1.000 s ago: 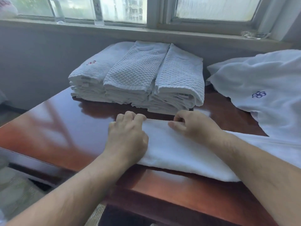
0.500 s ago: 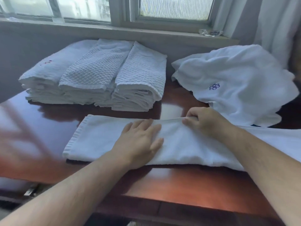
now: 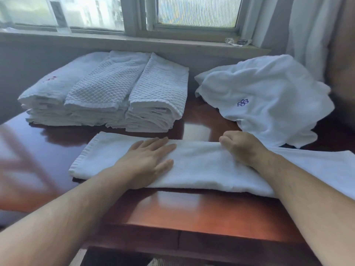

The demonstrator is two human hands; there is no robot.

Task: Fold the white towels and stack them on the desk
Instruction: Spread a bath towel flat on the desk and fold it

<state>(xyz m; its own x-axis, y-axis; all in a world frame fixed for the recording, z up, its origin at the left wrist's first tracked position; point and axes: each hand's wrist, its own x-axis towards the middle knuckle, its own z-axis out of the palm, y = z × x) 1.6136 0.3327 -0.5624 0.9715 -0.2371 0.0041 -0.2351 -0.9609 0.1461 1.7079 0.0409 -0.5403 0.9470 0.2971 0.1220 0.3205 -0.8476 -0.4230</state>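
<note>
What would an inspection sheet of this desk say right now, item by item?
Surface: glossy reddish wooden desk, reflecting the window.
Job's things: long folded white towel lying flat across the front; stacks of folded white towels at the back left; rumpled white towel with a purple flower emblem at the back right.
Clutter: small clear wrapper on the windowsill.
Hands: left hand pressing flat on the long towel; right hand with curled fingers at its far edge, grip hidden.
Cables: nothing seen.
Surroundings: window behind the desk, white curtain at the right.
</note>
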